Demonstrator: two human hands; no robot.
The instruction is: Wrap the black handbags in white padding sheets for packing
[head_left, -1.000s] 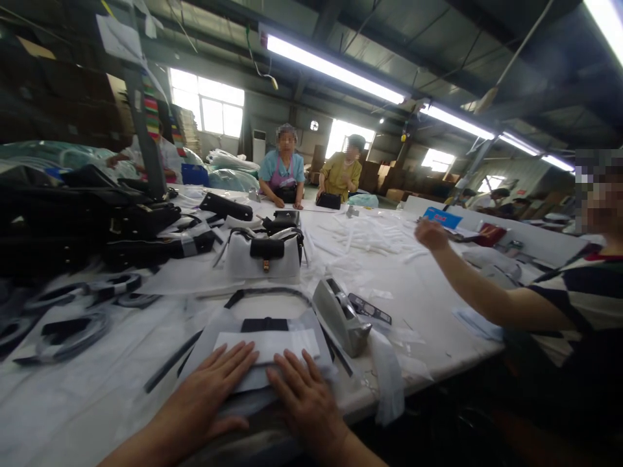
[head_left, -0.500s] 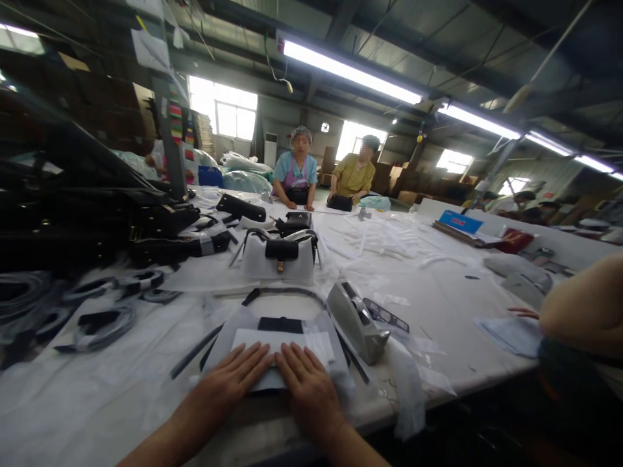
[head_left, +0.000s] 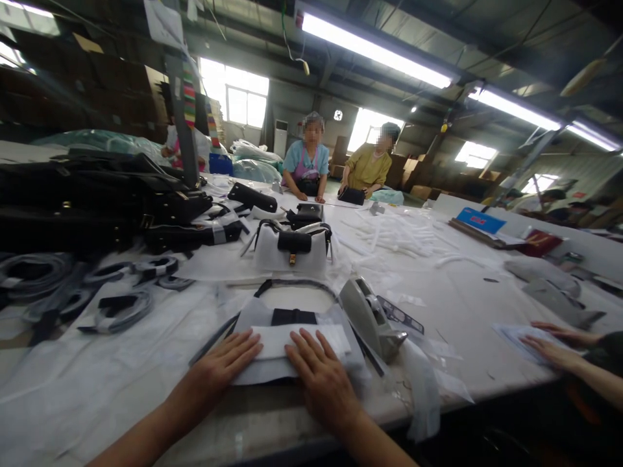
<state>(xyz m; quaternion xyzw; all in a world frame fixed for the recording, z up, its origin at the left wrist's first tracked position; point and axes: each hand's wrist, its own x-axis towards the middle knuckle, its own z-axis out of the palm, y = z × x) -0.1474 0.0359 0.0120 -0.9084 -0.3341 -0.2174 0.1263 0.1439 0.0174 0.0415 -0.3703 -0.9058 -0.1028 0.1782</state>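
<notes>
In front of me a black handbag lies on the table, mostly covered by pale wrapping, its strap looping away from me. Across it rests a folded white sheet. My left hand lies flat with fingers stretched on the left part of the sheet and wrapping. On the right part, my right hand presses down with its fingers spread. A grey tape dispenser stands just right of the bag. Beyond it sits another wrapped handbag with a black flap and gold clasp.
Black bags are piled at left, with coiled straps nearer. White strips are strewn over the table. A co-worker's hands rest on pale sheets at right. Two people stand across the table.
My hands have moved apart, left hand to the left and right hand to the right, uncovering the sheet's middle. The co-worker's hands at right now show on the pale sheets. My view has shifted.
</notes>
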